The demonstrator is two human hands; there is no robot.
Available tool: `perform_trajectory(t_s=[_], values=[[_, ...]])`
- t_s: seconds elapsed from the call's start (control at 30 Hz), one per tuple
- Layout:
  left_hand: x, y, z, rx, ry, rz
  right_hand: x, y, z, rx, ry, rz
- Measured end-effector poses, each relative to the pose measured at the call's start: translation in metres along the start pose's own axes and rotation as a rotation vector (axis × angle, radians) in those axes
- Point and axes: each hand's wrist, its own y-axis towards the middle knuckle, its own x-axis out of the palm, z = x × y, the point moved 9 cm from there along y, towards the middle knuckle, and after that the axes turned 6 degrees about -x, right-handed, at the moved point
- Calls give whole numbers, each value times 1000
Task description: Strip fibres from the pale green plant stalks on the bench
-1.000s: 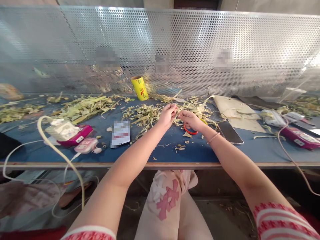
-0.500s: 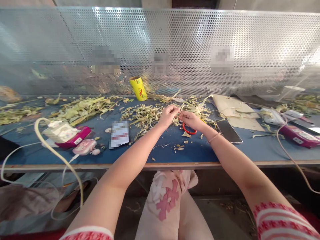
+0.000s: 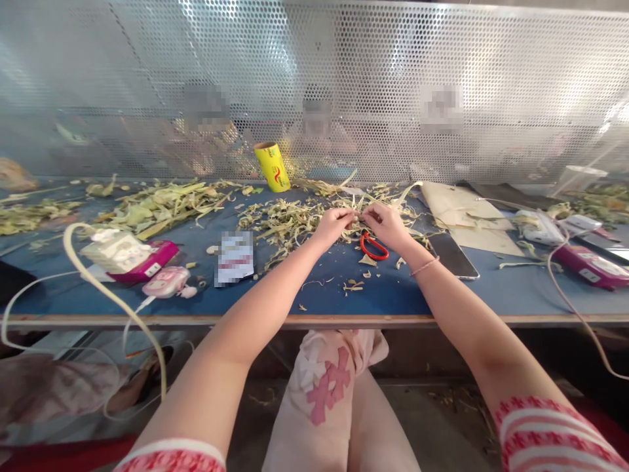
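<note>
1. The blue counter (image 3: 275,300) stops at a straight front edge (image 3: 363,320), and both arms reach over it. At the back stands a metal wall (image 3: 339,59) full of little holes.
2. There is some room to move between the pile and the front edge, where only small scraps (image 3: 367,260) lie. A phone (image 3: 234,257) with a lit screen is to the left, and a dark phone (image 3: 457,255) lies just beside the right arm.
3. The pile of plant strips (image 3: 285,221) is in the middle of the counter, under and behind the hands. The strips are thin, curly, messy, and pale green and yellow.
4. The left hand (image 3: 335,226) and right hand (image 3: 387,224) are close together over the pile. Each hand's fingers look pinched together. What they hold is too small to tell.
5. Half a second ago, the right hand hid the top of the red loop (image 3: 374,247). Now it has moved a bit to the right, and more of the loop shows. The pile looks about the same.
</note>
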Motion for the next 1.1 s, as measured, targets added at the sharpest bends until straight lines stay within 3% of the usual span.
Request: perform_trajectory(t_s=[0.17, 0.37, 0.63, 0.93, 1.0, 1.1], values=[[-1, -5, 6, 1, -10, 38, -1, -1, -11, -135, -50, -7], [8, -9, 13, 37, 110, -9, -2, -1, -11, -207, -92, 11], [15, -15, 17, 57, 175, -29, -1, 0, -4, -143, -78, 17], [18, -9, 8, 149, 301, -61, 1, -1, -1, -138, -85, 14], [16, -9, 9, 166, 349, -59, -3, -3, -11, -195, -118, 46], [15, -11, 11, 157, 423, -44, -9, -7, -45, -367, -198, 83]])
